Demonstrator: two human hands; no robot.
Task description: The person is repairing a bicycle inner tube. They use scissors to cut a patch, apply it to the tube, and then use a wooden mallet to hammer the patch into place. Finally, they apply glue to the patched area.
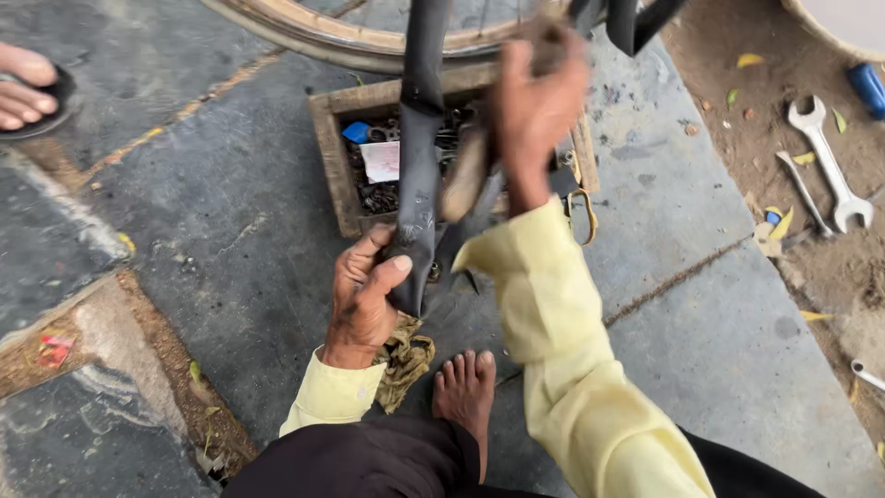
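Note:
A black rubber inner tube point(420, 157) hangs down from the top of the view in front of a bicycle wheel rim point(350, 41). My left hand point(364, 300) grips the tube's lower folded end, thumb on top. My right hand point(535, 115) is raised higher, its fingers closed on a small brownish piece against the tube; what that piece is I cannot tell. Both arms wear pale yellow sleeves. My bare foot point(466, 392) rests on the paving below, beside a crumpled olive rag point(404, 360).
A wooden box point(336, 161) of small metal parts, a blue bit and a white slip sits behind the tube. Two spanners point(830, 166) and a blue-handled tool point(867, 88) lie on the dirt at right. Another person's sandalled foot point(23, 88) shows at the left edge.

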